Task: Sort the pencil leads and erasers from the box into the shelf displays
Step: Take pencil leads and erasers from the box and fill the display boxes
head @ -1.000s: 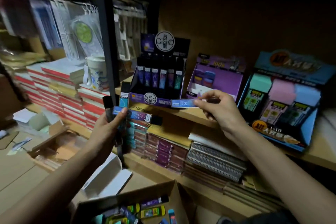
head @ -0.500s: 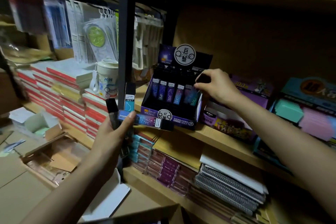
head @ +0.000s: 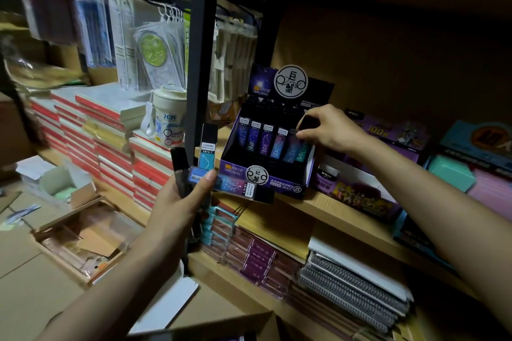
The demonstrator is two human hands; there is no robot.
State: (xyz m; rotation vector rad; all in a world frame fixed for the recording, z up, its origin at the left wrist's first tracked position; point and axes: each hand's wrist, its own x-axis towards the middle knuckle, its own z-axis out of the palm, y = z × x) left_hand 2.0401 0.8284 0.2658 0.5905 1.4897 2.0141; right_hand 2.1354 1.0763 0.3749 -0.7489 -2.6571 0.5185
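There, the right hand [head: 331, 130] pinched the black cap of a slim lead case [head: 307, 122] standing at the right end of the row in the purple cardboard display box [head: 266, 178] just under the fingers. Lower left of it, the left hand [head: 177, 202] gripped a fan of blue-and-black plastic lead cases [head: 232, 185].

One purple display box [head: 266, 184] shows six lead cases [head: 267, 141] in its front row. Just left of the box are three loose cases [head: 207, 152]. Two hands: left hand [head: 177, 210] left of the box, right hand [head: 332, 130] at its right end.

A white mug [head: 169, 116] stands on red-edged notebooks [head: 116, 147]; spiral notebooks [head: 352, 291] lie stacked lower.
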